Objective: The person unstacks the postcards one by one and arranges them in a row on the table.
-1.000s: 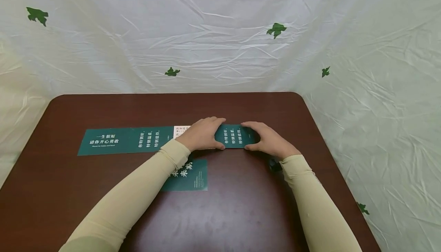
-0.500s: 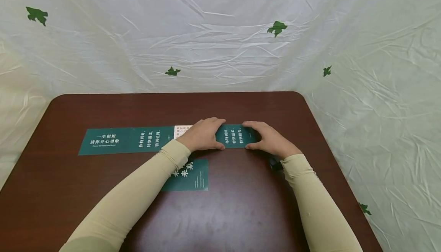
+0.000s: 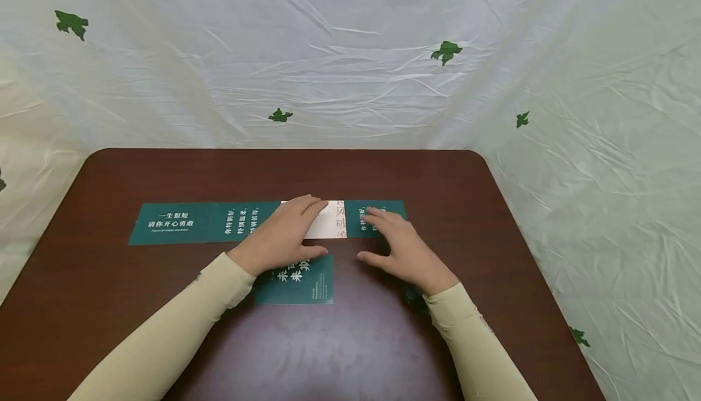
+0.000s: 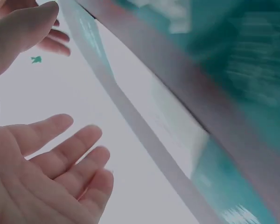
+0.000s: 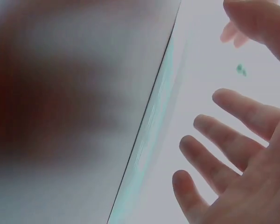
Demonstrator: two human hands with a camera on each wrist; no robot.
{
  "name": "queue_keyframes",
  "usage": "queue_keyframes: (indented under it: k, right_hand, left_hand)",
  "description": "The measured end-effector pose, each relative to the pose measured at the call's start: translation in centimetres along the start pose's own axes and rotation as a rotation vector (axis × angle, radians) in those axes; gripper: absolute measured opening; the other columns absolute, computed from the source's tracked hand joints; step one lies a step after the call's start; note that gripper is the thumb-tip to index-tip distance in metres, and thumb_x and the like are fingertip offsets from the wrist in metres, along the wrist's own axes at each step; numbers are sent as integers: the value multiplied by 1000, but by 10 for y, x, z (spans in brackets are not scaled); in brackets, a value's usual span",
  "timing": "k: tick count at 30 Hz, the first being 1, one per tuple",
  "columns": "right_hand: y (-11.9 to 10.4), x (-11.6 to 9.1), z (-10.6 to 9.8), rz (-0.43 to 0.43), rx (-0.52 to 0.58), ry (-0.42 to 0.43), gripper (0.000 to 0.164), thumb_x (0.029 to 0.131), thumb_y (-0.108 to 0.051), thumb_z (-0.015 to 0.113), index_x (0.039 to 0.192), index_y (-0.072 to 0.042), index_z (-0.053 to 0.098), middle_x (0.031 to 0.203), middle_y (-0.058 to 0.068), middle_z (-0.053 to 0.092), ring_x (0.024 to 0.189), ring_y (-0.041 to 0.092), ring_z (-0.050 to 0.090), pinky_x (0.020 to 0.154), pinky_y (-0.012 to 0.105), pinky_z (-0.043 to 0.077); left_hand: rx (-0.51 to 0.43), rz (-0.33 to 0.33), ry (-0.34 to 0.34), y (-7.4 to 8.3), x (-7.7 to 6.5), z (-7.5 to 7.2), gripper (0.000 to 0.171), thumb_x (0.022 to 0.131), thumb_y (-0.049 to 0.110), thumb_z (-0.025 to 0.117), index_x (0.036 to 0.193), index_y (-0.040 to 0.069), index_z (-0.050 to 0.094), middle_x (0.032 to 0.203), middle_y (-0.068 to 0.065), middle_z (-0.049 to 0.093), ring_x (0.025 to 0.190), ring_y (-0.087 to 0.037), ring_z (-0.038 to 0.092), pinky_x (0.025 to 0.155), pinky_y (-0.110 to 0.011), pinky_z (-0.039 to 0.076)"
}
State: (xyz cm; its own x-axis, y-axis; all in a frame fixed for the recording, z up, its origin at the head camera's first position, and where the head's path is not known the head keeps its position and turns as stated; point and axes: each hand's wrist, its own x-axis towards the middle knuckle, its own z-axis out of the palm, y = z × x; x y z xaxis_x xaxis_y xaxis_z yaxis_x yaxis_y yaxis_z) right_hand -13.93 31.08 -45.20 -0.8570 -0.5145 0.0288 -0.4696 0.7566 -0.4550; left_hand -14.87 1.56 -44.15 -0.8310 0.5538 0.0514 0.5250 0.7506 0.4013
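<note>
In the head view, a row of flat cards lies across the table. A green card with white lettering [image 3: 170, 224] is at its left end, another green card [image 3: 219, 221] follows, then a white card [image 3: 328, 221], then a green card [image 3: 397, 209] on the right. Nearer the person, a separate green card [image 3: 320, 288] lies partly under the left hand in view. My left hand [image 3: 282, 230] hovers over the white card's left part, fingers extended and holding nothing. My right hand [image 3: 408, 252] is spread above the right green card, its thumb apart from the fingers.
The brown table [image 3: 383, 352] has rounded far corners. Pale wrinkled sheeting [image 3: 350, 72] with green leaf shapes hangs behind it and along both sides. A small dark object [image 3: 415, 299] shows beneath the right wrist.
Both hands have come off the right green card and drawn back toward the person, the left one also moving left. More of the white card now shows; the cards lie as before.
</note>
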Motion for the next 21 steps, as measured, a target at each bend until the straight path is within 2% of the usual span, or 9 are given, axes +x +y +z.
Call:
queue_keyframes:
  k: [5,9,14,21]
  right_hand:
    - [-48,-7,24,-159,-67,-52,79,93,-50,84,157,-13,57,163,9,54,153,31,50,128,56,39]
    - [-72,-8,36,-196,-89,-103,81,92,-57,82,157,-16,56,164,6,53,153,25,50,129,52,37]
    - [-81,-9,48,-217,-123,-130,82,92,-61,80,158,-19,56,164,3,53,152,23,50,128,48,40]
    - [-89,-8,47,-182,-155,-154,81,93,-59,81,158,-19,55,166,6,51,155,27,47,128,50,39]
  left_hand:
    - [46,23,66,-9,-55,0,90,88,48,90,157,4,53,157,-15,57,148,-36,53,124,-57,44]
    - [53,1,72,-13,-86,5,90,86,49,91,156,4,55,156,-15,59,149,-38,53,123,-57,45]
    - [-28,-43,26,-12,-107,6,95,82,46,95,158,8,53,158,-11,58,148,-35,53,122,-59,46]
    - [-80,-91,-4,-14,-116,5,96,80,42,97,157,7,54,158,-12,57,147,-34,55,121,-59,46]
